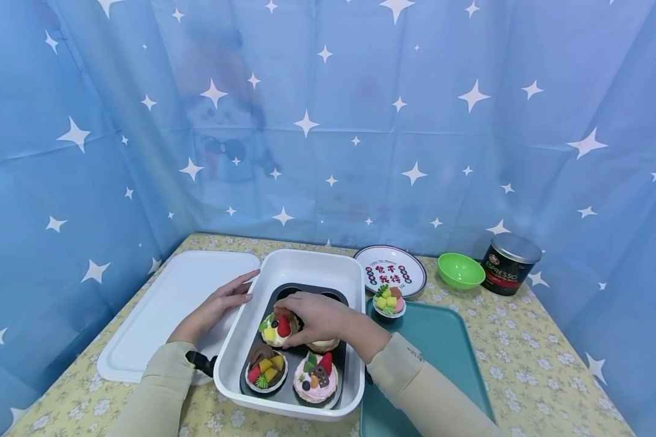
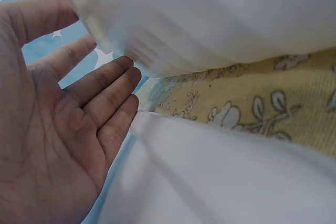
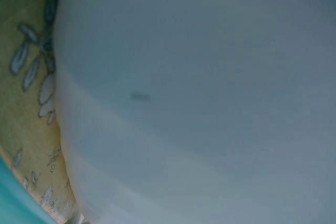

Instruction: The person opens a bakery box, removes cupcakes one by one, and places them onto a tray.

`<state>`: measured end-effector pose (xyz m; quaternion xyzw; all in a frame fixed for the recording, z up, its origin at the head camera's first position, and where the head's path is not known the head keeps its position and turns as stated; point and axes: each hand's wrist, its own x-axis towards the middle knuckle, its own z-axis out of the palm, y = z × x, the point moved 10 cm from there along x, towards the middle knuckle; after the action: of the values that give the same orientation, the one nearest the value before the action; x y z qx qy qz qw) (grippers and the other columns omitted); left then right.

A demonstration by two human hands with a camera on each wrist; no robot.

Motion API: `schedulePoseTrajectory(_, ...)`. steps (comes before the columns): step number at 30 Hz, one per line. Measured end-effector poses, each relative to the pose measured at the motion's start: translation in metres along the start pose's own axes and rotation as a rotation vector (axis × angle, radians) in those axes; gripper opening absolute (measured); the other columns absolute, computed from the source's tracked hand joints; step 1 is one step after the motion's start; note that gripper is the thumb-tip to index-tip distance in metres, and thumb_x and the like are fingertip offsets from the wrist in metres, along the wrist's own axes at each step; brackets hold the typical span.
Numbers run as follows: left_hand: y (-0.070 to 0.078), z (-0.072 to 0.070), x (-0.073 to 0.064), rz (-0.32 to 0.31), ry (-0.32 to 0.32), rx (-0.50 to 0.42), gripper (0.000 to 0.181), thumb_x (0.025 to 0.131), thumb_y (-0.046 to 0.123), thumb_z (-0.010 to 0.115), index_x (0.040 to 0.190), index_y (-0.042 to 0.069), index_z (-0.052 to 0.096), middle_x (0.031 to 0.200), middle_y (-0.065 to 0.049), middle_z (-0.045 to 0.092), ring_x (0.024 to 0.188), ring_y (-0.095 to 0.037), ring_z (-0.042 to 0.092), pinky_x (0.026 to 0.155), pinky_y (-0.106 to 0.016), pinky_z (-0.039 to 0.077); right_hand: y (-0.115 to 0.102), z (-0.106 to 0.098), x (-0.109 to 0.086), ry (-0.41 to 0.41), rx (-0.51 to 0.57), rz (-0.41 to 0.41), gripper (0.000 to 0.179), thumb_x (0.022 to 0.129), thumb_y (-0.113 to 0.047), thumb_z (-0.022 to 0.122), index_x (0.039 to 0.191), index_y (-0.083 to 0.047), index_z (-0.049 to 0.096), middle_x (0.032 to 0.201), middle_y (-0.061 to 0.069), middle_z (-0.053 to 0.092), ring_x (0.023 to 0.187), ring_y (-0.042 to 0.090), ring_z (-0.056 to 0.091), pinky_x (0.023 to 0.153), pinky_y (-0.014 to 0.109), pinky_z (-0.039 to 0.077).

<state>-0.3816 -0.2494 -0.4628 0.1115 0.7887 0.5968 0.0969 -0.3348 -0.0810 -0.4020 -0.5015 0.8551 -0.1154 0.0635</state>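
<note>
On the flowered yellow desk (image 1: 568,370), a flat white tray (image 1: 158,303) and a flat teal tray (image 1: 426,340) flank a deep white pan (image 1: 317,270) holding a black muffin tin (image 1: 285,394), long axis running away from the person. The straight-fingered left hand (image 1: 221,303) is at the pan's rim; the right hand (image 1: 317,315) grips a fruit-topped cupcake (image 1: 276,332), topping upward, in the tin.

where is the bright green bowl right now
In the head view, the round bright green bowl stands on the right, between the round white plate with red lettering and the black cylindrical espresso tin.
</note>
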Motion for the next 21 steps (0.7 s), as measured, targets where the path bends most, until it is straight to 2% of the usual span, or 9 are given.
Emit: schedulePoseTrajectory(21,0.0010,0.0006,0.0004,0.015,-0.010,-0.007,0.060,0.102,0.032,0.056,0.158,0.031,0.034,0.163,-0.011,0.028,0.149,-0.037,0.027,0.116,-0.060,0.023,-0.0036,-0.0017,-0.0012,0.010,-0.005,-0.027,0.067,0.088,-0.054,0.073,0.141,-0.019,0.054,0.127,-0.008,0.060,0.110,0.004,0.056,0.094,0.023,0.049)
